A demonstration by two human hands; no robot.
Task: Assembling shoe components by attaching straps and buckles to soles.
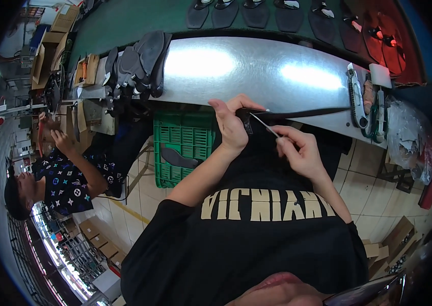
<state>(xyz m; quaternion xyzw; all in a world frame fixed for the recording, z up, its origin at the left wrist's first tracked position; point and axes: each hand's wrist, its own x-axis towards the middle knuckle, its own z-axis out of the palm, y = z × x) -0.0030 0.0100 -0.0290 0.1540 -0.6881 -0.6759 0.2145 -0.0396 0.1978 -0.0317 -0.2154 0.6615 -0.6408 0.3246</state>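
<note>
My left hand is closed at the near edge of the metal table, thumb raised, around a black sandal. A long thin dark edge, apparently its sole, stretches right along the table edge; much of it blends into my black shirt. In my right hand is a slim pointed metal tool, pinched between thumb and fingers. It slants up and left, with its tip close to the black sandal by my left palm. Whether the tip touches is too fine to tell.
A pile of dark sandals lies on the table's left. At its right end are a utility knife and a plastic bag. Sandals line the green surface beyond. A green crate stands below; a co-worker sits left.
</note>
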